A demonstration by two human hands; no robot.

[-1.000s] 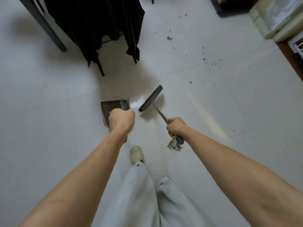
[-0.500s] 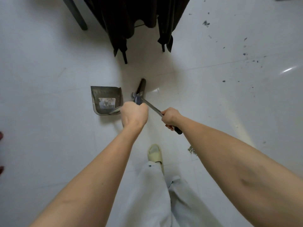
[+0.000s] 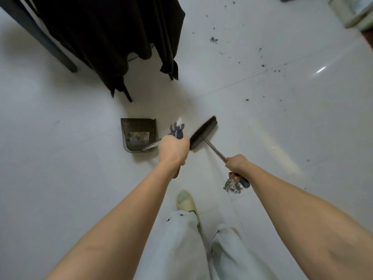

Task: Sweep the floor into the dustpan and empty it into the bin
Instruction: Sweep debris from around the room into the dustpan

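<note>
My left hand grips the long handle of a dark grey dustpan, whose pan rests on the white floor just left of the hand, a label showing inside it. My right hand grips the metal handle of a broom; its black brush head slants on the floor right beside my left hand. A small clump of debris lies on the floor under my right hand. Dark specks of dirt are scattered over the tiles at the upper right.
Black cloth hangs from a dark-legged frame at the upper left, its thin legs just beyond the dustpan. My foot in a pale slipper stands below the hands. A pale furniture edge sits at the top right corner.
The broom head has swung out to the right of my left hand and now slants on the floor. The view has shifted, and the debris clump shows under my right hand again.
</note>
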